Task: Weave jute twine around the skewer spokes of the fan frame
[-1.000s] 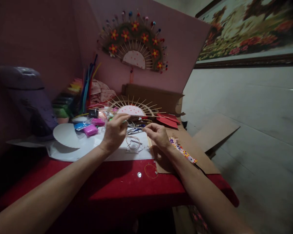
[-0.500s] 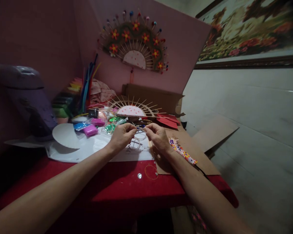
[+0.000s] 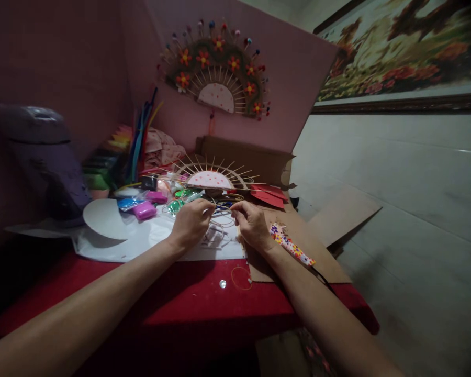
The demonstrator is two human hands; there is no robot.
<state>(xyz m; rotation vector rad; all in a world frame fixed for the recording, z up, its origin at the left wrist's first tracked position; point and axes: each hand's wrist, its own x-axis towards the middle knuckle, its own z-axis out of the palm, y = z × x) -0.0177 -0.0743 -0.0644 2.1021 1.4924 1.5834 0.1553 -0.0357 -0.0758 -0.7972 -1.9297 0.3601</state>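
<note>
Pinching grip: left hand [image 3: 190, 224] and right hand [image 3: 251, 225] hold 1 thin pale wire [image 3: 223, 209] between them.

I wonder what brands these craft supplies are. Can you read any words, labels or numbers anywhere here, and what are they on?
None can be read.
The pink packet and the blue packet show no legible label.
The purple appliance is too blurred.
The framed picture shows only painted scenery.
The dotted strip bears a pattern, not letters.
</note>
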